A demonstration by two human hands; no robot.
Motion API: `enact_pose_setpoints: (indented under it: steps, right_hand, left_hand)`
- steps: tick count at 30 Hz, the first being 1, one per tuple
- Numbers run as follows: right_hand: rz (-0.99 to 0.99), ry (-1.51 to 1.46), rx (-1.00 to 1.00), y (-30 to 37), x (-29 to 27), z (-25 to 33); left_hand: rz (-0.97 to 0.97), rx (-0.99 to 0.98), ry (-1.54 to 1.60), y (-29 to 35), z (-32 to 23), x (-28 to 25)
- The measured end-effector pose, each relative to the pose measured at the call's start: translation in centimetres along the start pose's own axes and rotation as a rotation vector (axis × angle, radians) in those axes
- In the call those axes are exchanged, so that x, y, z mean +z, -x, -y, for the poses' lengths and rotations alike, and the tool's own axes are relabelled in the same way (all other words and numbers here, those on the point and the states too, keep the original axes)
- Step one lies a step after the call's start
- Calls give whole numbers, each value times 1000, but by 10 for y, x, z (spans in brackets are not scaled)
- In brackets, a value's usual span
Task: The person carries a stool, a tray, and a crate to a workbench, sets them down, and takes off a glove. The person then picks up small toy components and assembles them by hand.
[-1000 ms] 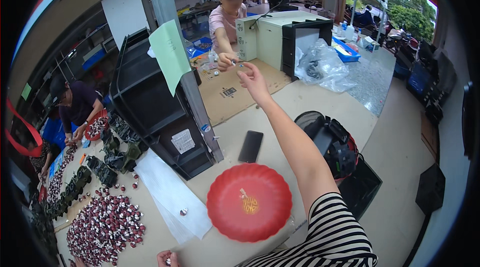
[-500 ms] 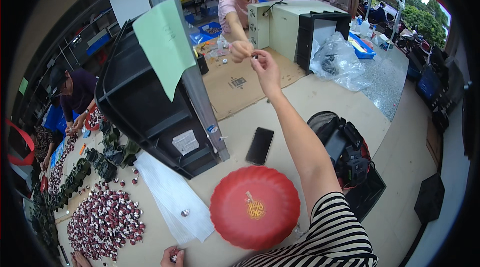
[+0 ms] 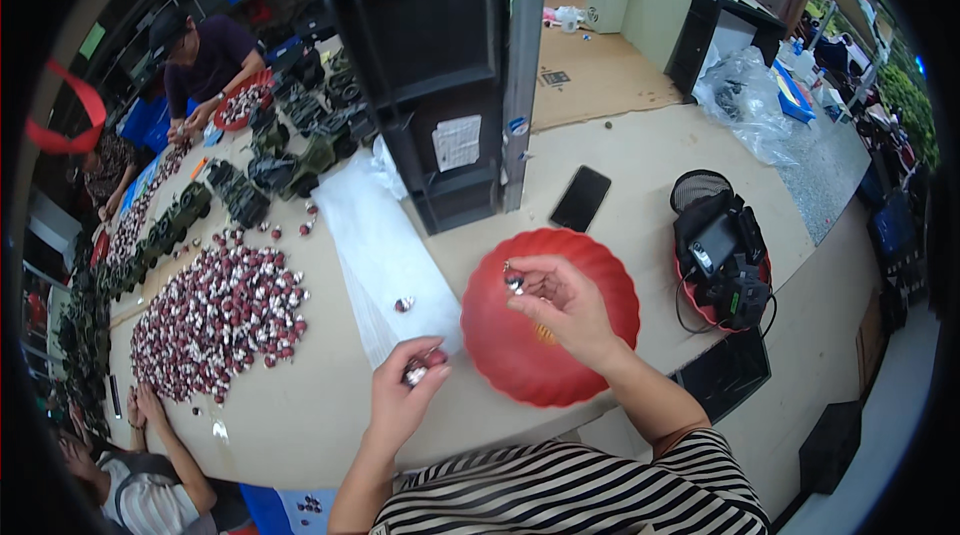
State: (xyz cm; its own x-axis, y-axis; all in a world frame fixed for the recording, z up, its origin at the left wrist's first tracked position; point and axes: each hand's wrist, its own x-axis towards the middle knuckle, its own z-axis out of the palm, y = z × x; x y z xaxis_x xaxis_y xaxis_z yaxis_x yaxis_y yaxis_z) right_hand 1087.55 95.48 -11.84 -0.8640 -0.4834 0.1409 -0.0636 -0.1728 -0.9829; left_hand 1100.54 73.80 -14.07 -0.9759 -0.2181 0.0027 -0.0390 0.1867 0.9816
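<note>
My right hand [image 3: 568, 307] is over the red scalloped plate [image 3: 592, 380], its thumb and fingers pinching a small dark, shiny piece [image 3: 514, 284]. To its left, my left hand [image 3: 400, 397] is curled round a few small dark-red and silvery round pieces [image 3: 420, 370], too small to make out fully. One similar piece [image 3: 404, 304] lies on the white sheet [image 3: 365, 250] beside the plate. A big pile of dark-red and white round pieces [image 3: 220, 320] is spread on the table to the left.
A black phone [image 3: 581, 199] lies beyond the plate. Right of it, a red basket holds black gear [image 3: 722, 250]. A tall black crate [image 3: 425, 75] stands by a metal post. Green toy-like vehicles [image 3: 240, 193] line the left. Other people [image 3: 215, 50] work at the table.
My right hand has come back from another person's hand at the far side to above the plate. My left hand has risen into fuller view. The view has turned left and down.
</note>
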Motion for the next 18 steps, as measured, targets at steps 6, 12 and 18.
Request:
enact_pose_setpoints:
  steps: [6, 12, 18]
  right_hand:
    - [60, 75, 36, 42, 34, -21]
    - [81, 158, 58, 68, 54, -47]
    - [114, 320, -28, 75, 68, -42]
  left_hand:
    - [131, -98, 201, 2, -8, 23]
    - [225, -293, 413, 20, 17, 15]
    - [190, -328, 473, 31, 23, 10]
